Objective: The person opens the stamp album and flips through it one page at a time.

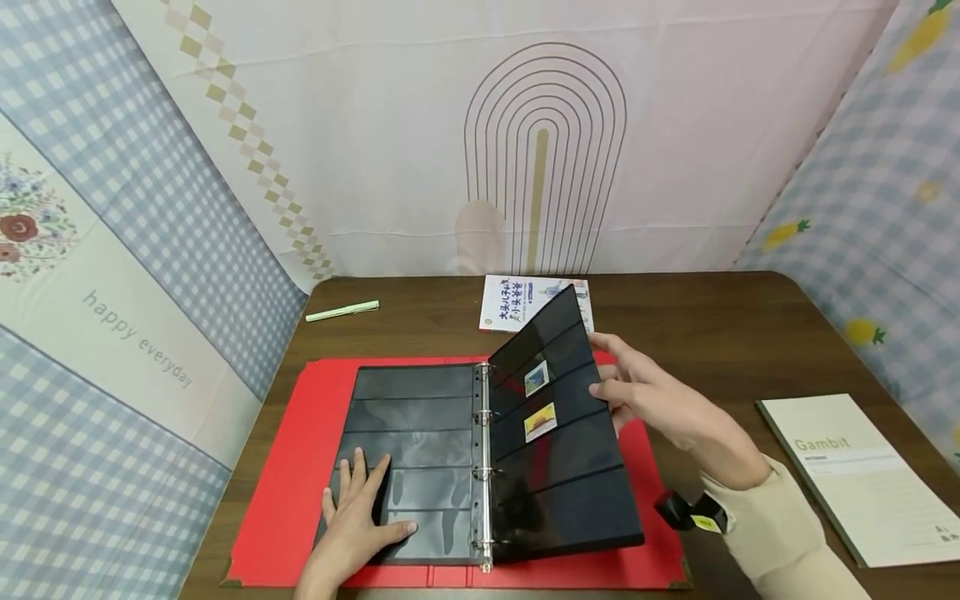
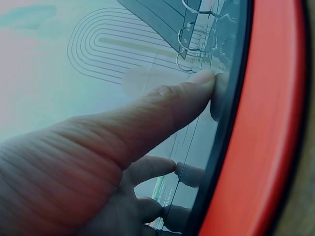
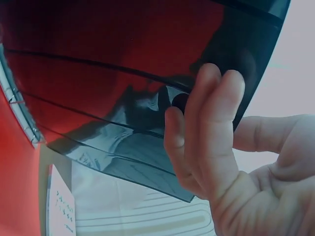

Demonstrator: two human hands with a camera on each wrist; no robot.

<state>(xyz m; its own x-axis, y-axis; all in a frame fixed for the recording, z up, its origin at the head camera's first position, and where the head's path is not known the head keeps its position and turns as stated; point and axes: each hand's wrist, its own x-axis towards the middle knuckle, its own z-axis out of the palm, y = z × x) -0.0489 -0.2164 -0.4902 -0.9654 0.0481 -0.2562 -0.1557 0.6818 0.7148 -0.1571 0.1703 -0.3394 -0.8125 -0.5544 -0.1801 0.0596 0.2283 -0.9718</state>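
Observation:
A red ring binder (image 1: pixel 277 467) lies spread on the table, its metal rings (image 1: pixel 485 472) running down the middle. On its left side is a black pocket page (image 1: pixel 420 417), where my left hand (image 1: pixel 348 521) rests with fingers spread; the left wrist view shows the thumb (image 2: pixel 172 105) touching the glossy page. My right hand (image 1: pixel 652 396) pinches the outer edge of a raised black pocket page (image 1: pixel 562 475), thumb on one face and fingers (image 3: pixel 221 108) on the other. Two stamps show in that page: a blue one (image 1: pixel 536 379) and a yellow one (image 1: pixel 540 422).
Behind the binder lies a white booklet (image 1: pixel 502 304) with blue lettering, partly covered by the raised page. A light green pen (image 1: pixel 342 311) is at the back left. To the right lies a pale Gambit notebook (image 1: pixel 862 483). Patterned cloths hang around the table (image 1: pixel 697 325).

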